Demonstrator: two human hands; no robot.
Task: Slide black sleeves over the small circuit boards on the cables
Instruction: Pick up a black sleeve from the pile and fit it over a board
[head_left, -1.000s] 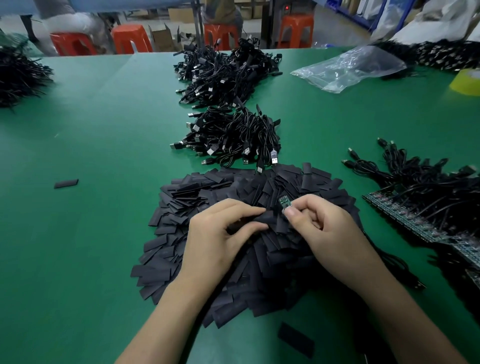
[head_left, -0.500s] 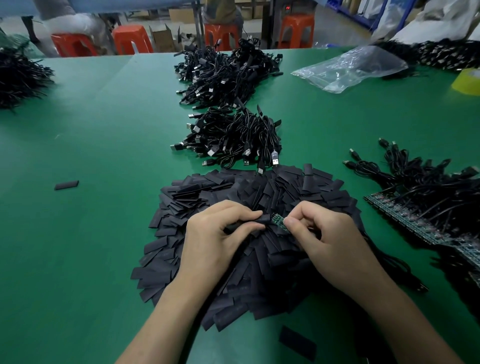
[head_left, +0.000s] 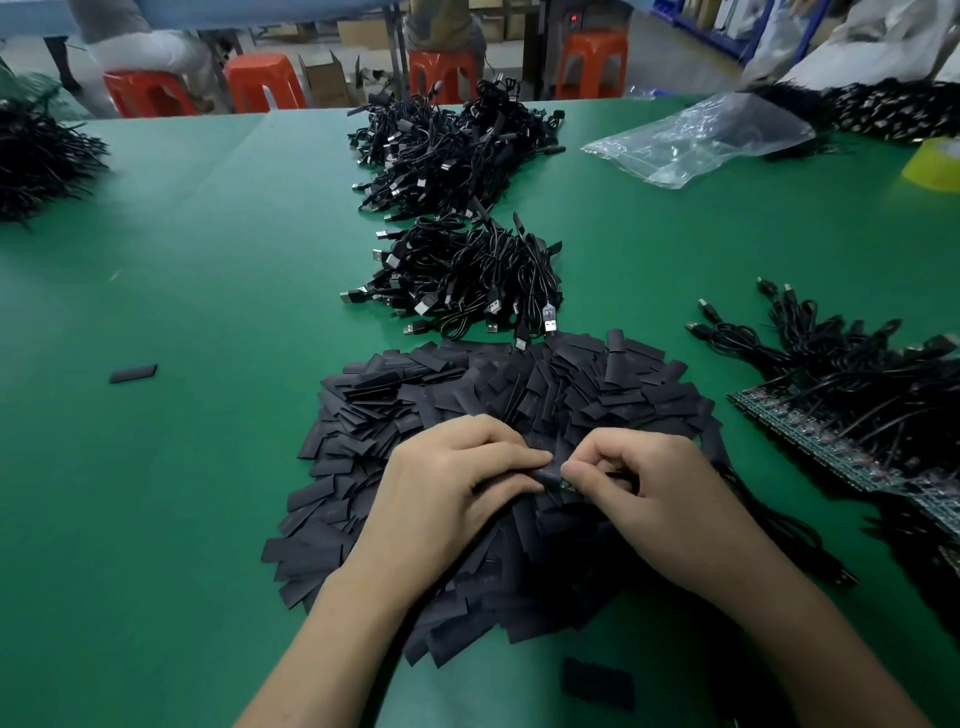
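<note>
- left hand (head_left: 447, 488): palm down over the sleeve pile (head_left: 467, 379), fingers curled, thumb and index tips pinching one sleeve (head_left: 545, 472).
- right hand (head_left: 660, 488): palm down, knuckles up, fingers curled, thumb and index pinching the board (head_left: 567, 485). Only a green sliver of the board shows, at the sleeve's right end.
- Fingertips of the two hands nearly meet, low over the pile's middle. Forearms enter from the bottom edge, angled toward each other.
- How far the board sits inside the sleeve: can't tell, fingers cover it.
- cable (head_left: 810, 545) trails from under the right hand, down-right off the pile onto the table (head_left: 208, 312).
- Rest: cable heap (head_left: 467, 270) just beyond the pile, board strip (head_left: 831, 447) with cables at right, stray sleeve (head_left: 132, 373) well left, bag (head_left: 696, 140) far right.
</note>
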